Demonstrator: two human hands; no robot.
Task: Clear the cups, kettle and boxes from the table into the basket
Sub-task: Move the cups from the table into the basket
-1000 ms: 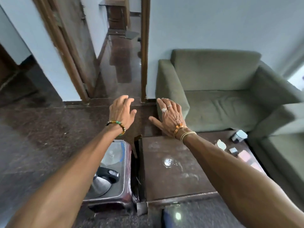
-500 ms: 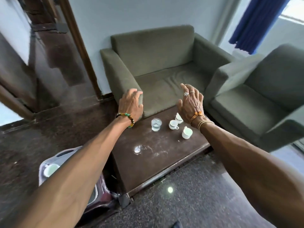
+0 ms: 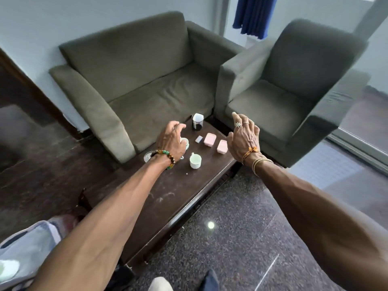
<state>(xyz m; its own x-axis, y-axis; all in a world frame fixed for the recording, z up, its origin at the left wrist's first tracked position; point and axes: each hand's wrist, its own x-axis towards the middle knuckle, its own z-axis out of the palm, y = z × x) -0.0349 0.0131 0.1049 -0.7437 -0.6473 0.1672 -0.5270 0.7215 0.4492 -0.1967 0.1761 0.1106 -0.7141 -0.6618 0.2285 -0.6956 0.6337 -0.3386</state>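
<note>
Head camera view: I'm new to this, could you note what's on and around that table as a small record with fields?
table: dark wooden coffee table, before a green sofa and armchair
cups: white cup in the open; second cup partly under the left-hand grip
boxes: two pink boxes side by side, small pale box left of them
jar: dark jar, white lid, far end
left-hand grip: fingers loosely curled above the cups, holding nothing
right-hand grip: fingers spread, beside the pink boxes
basket: lower left, beside the table's near end
</note>
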